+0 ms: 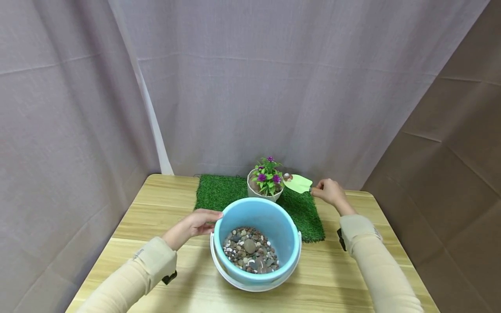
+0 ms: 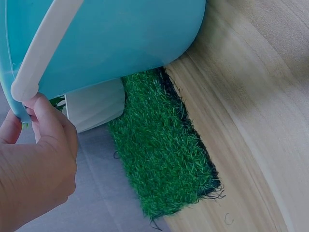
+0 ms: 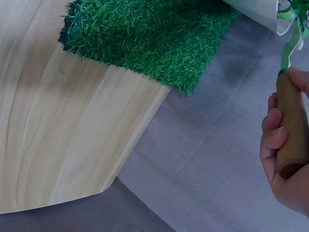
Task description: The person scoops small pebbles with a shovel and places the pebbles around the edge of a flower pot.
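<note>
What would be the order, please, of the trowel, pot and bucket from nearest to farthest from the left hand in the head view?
1. Bucket: the left hand pinches its rim.
2. Pot: just beyond the bucket.
3. Trowel: right of the pot, in the right hand.

Your bucket [image 1: 270, 215] hides part of the flowerpot [image 2: 95, 104] and artificial-turf mat [image 1: 223, 191], left wrist view crops the bucket, right wrist view crops your right hand [image 1: 330, 191] and flowers [image 1: 262, 177], pebbles [image 1: 288, 177] on trowel [image 1: 299, 184] tip too small to count.

Pebbles [image 1: 249, 247] in bucket [image 1: 270, 217] — flowerpot [image 1: 254, 194] behind
</note>
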Available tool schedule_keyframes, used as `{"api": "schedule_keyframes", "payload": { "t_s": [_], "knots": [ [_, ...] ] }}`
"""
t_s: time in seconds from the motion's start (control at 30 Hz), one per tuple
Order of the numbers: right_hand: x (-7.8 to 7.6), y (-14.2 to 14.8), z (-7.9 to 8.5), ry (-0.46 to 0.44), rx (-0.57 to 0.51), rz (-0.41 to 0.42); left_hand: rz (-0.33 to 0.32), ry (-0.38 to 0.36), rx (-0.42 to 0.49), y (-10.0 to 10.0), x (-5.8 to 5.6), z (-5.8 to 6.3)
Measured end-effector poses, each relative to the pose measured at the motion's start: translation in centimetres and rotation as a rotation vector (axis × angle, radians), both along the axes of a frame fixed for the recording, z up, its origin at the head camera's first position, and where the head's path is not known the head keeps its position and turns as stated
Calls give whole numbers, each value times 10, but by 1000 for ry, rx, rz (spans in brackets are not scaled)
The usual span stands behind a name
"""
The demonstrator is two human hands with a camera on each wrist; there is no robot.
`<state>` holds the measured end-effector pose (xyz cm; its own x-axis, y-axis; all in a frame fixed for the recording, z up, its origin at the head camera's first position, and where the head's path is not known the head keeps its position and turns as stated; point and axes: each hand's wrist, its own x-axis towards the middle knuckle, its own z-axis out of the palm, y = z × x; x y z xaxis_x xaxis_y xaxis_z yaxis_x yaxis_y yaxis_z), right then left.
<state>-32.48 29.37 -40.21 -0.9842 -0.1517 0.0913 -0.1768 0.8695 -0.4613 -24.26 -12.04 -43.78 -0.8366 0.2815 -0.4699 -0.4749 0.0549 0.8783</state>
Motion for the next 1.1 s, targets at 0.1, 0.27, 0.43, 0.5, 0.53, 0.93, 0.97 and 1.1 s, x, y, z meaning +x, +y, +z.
{"api": "schedule_keyframes", "payload": {
  "t_s": [0.1,0.27,0.43,0.5,0.53,0.93,0.97,1.1],
  "knots": [
    [-1,-4,1,-16,66,-28,-22,11,10,0,-1,-4],
    [-3,-13,1,-10,149,-48,-61,17,54,-5,-4,-10],
    [-6,-20,5,6,208,-44,-9,-8,13,-1,0,-1],
    [-6,-23,7,10,237,-40,2,-16,11,1,1,1],
    [-6,-24,8,15,252,-41,6,-20,12,0,0,1],
    [-9,-35,6,156,413,-14,-2,-21,28,0,-3,-2],
    [-9,-35,6,157,416,-15,-5,-22,31,0,-3,-2],
    [-9,-37,7,161,423,-12,0,-23,27,-1,-3,-2]
  ]
}}
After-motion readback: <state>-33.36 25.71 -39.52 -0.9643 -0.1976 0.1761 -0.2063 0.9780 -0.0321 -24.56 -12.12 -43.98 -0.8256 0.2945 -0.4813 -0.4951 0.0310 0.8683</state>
